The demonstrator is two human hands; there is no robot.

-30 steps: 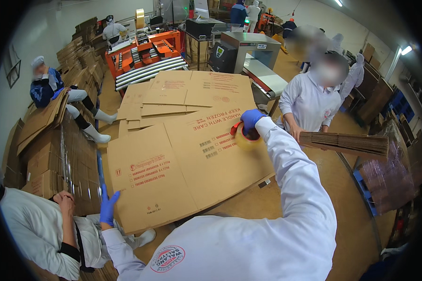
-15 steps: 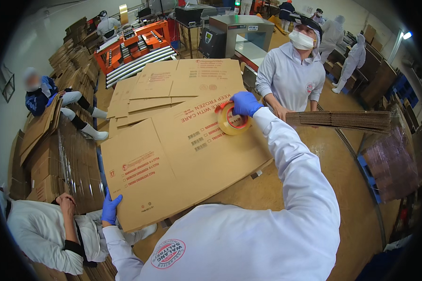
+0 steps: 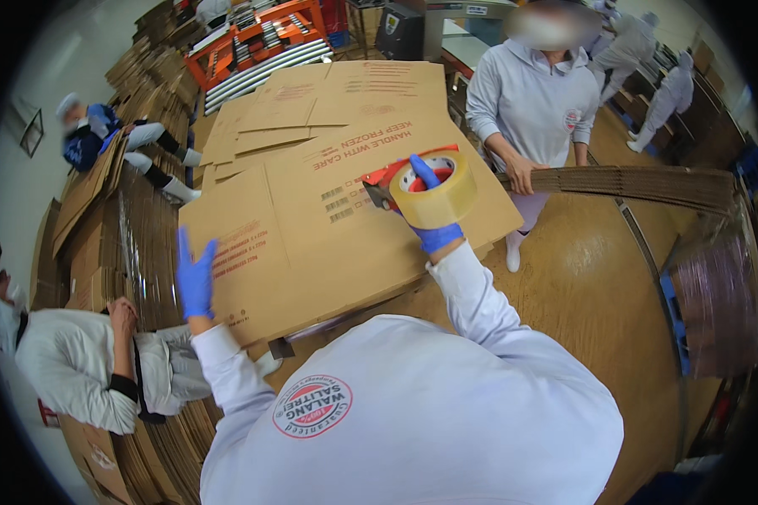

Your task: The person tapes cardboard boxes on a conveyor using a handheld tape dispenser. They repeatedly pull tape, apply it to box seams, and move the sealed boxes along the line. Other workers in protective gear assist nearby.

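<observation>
In front of me lies a stack of flattened cardboard boxes (image 3: 299,240), brown with red print. My right hand (image 3: 437,240), in a blue glove, grips a red tape dispenser (image 3: 382,178) above the top sheet, and one finger reaches into the core of its roll. The roll of yellowish clear tape (image 3: 451,200) faces up. At the left edge of the boxes is my left hand (image 3: 195,278), also gloved in blue. Its fingers are spread and it holds nothing; whether it touches the cardboard, I cannot tell.
A co-worker (image 3: 535,105) on the right holds a bundle of flattened cartons (image 3: 632,185). Seated people (image 3: 84,366) and carton piles (image 3: 143,252) line the left side. Behind the stack stands an orange roller conveyor (image 3: 265,50). A plastic-wrapped pallet load (image 3: 720,295) stands far right.
My right hand has drawn nearer to me with the tape dispenser, turning the roll upward. My left hand has let go of the cardboard edge, risen and spread its fingers.
</observation>
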